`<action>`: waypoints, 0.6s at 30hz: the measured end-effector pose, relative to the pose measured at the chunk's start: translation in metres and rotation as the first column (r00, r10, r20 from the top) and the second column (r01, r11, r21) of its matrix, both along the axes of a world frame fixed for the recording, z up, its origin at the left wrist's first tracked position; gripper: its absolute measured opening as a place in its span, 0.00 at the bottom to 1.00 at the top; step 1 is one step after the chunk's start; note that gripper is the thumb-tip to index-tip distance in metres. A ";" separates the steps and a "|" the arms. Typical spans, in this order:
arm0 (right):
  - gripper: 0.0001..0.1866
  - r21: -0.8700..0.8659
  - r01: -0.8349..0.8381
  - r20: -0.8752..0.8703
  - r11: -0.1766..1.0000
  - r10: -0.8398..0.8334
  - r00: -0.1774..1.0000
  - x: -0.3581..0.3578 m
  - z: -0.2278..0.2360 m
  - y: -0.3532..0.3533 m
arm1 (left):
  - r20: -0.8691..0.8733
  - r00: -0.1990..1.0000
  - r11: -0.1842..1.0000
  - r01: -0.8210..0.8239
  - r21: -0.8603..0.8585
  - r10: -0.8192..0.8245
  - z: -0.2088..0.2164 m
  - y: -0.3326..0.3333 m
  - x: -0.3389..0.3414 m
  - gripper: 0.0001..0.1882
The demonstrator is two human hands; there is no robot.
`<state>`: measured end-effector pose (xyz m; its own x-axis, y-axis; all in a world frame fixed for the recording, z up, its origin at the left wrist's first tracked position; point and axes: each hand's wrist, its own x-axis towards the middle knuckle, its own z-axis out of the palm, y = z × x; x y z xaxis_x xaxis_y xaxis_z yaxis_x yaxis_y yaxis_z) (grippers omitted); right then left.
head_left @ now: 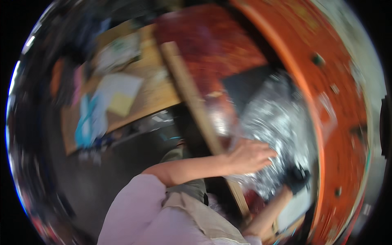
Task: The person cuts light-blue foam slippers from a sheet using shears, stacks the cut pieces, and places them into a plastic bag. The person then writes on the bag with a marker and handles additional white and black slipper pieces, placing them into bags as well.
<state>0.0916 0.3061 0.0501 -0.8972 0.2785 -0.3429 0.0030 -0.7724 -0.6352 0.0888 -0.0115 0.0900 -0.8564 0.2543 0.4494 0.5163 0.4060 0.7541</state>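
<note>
A crinkled heap of clear plastic film (275, 118) lies on the reddish work surface in front of me. My left hand (252, 156) is bare and rests on the near left part of the film. Its fingers are stretched out rather than wrapped round anything. My right hand (297, 179) wears a black glove and is at the near right edge of the film. Blur hides how its fingers lie and whether they hold any of the film. Partly under the film is a dark flat sheet (243, 87).
A wooden strip (188, 90) edges the red surface (208, 41) on the left. An orange raised side (314, 110) bounds it on the right. Further left, a wooden table (153, 87) bears papers, a yellow sheet (121, 104) and a light-blue item (86, 122).
</note>
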 end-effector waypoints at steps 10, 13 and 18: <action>0.25 0.345 0.112 -0.437 0.932 0.054 0.898 -0.009 0.083 -0.127 | 0.471 0.583 0.655 -0.755 0.014 0.662 -0.065 -0.213 0.141 0.05; 0.22 0.666 0.168 -0.321 0.727 0.076 0.944 0.008 0.085 -0.218 | 0.356 0.293 0.334 -0.941 -0.059 0.888 -0.074 -0.290 0.193 0.06; 0.19 0.731 -0.530 0.228 0.431 0.577 0.784 0.071 0.026 -0.401 | -0.058 0.010 -0.022 -0.856 -0.517 0.998 -0.073 -0.430 0.271 0.23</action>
<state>0.1631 -0.0947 0.0760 -0.9619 -0.1593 -0.2222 0.2065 0.1097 -0.9723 0.3602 -0.4413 0.0174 -0.4585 -0.8360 0.3016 -0.7326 0.5476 0.4041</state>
